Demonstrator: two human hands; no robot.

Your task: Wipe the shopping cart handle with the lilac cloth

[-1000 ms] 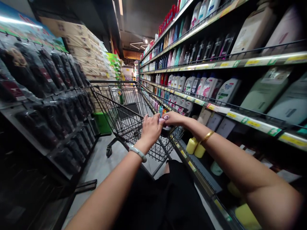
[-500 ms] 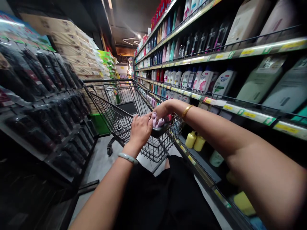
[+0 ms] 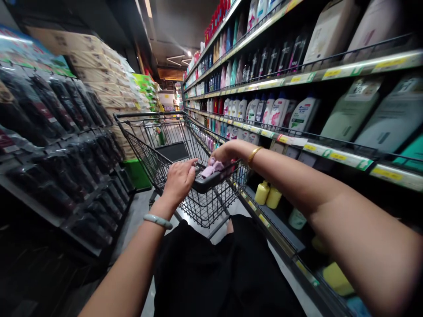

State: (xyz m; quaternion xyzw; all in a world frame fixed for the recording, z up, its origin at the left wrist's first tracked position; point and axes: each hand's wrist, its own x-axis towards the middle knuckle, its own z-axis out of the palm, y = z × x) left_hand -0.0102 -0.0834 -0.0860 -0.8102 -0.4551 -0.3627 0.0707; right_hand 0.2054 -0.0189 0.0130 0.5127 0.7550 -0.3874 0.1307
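Note:
A black wire shopping cart [image 3: 207,211] stands right in front of me, its near rim carrying a dark plastic edge. My right hand [image 3: 223,152], wearing a gold bracelet at the wrist, has its fingers bent down around a crumpled lilac cloth [image 3: 212,167]. That cloth lies against the plastic edge. On the left corner of the rim is my left hand [image 3: 180,178], a pale bangle on its wrist. Its thumb and index finger show, while the other fingers bend over the rim and are partly hidden.
Shelves of shampoo bottles [image 3: 304,113] line the right side, with yellow pump bottles [image 3: 262,192] low down. Dark packaged goods [image 3: 86,163] hang on a rack at left. Stacked packs [image 3: 89,66] and a green box [image 3: 137,173] stand behind it.
My left hand has moved left and a little down, away from my right hand. The cloth has shifted slightly left along the rim, and more of the plastic edge shows.

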